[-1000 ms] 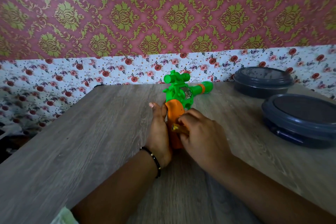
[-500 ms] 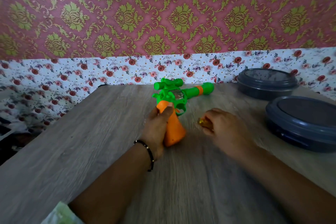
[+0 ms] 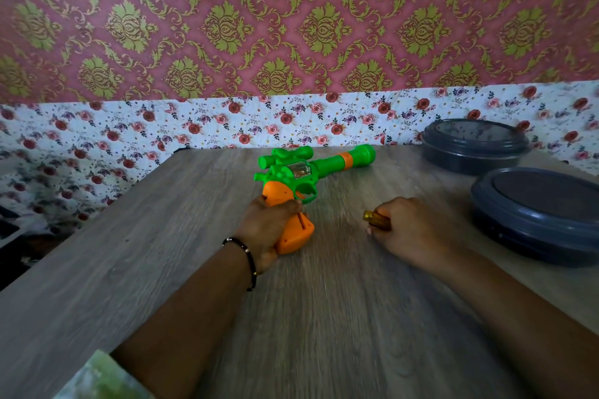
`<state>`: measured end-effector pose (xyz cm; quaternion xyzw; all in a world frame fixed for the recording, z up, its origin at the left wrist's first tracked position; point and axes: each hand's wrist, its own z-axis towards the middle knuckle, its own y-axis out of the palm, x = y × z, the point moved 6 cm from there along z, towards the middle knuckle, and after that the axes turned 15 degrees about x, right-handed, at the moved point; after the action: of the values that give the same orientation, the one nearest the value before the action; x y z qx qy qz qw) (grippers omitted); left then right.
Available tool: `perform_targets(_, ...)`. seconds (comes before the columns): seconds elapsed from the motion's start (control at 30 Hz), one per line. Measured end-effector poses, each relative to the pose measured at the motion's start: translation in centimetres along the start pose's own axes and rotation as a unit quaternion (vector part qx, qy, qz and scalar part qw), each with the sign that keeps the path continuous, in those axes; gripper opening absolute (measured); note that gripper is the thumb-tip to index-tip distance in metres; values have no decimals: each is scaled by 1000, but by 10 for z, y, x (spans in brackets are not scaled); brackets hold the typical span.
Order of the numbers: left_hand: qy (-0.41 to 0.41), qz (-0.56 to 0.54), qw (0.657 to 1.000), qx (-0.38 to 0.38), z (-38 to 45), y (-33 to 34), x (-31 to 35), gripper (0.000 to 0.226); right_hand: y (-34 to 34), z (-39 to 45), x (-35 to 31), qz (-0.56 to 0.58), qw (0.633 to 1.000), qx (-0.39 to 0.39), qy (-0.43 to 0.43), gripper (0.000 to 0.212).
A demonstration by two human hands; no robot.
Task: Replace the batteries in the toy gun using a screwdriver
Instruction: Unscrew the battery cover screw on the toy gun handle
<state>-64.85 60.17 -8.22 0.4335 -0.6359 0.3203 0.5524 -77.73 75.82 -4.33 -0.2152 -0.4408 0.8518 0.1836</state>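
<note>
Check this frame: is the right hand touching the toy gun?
Apart. The head view shows bare table between the right hand, which grips a small golden object, and the toy gun, whose orange grip the left hand holds.

So your right hand (image 3: 418, 233) pulled off the toy gun (image 3: 304, 185) and moved out to the right with the screwdriver (image 3: 376, 220), now well apart from it. Your left hand (image 3: 269, 230) tipped the gun over so the barrel points right across the worktop (image 3: 129, 269).

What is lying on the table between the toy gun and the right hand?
Nothing: the head view shows only bare table between the toy gun and right hand.
</note>
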Motion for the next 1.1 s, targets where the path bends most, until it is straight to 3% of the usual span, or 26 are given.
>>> perform_targets(0.17, 1, -33, 999, 1, -1, 3, 0, 33, -19, -4, -20, 74, 989, 125, -12, 30)
perform_targets(0.27, 18, -56, 998, 34, 0, 5, 0, 25, -18, -13, -52, 125, 981, 131, -62, 33)
perform_targets(0.37, -15, -86, 996, 7, -2, 9, -3, 59, -15, -19, -75, 136, 980, 127, -69, 33)
perform_targets(0.5, -37, -113, 991, -65, -17, 24, -1, 75, -14, -22, -80, 134, 982, 134, -21, 29)
perform_targets(0.8, 17, -130, 985, -111, -28, 38, 2, 75, -8, -21, -63, 205, 970, 48, 125, 33)
perform_targets(1.0, 56, -116, 978, -166, -31, 42, 6, 76, -6, -22, -63, 238, 959, 7, 155, 30)
perform_targets(1.1, 65, -130, 973, -179, -29, 43, 9, 74, -3, -23, -70, 328, 933, -23, 149, 21)
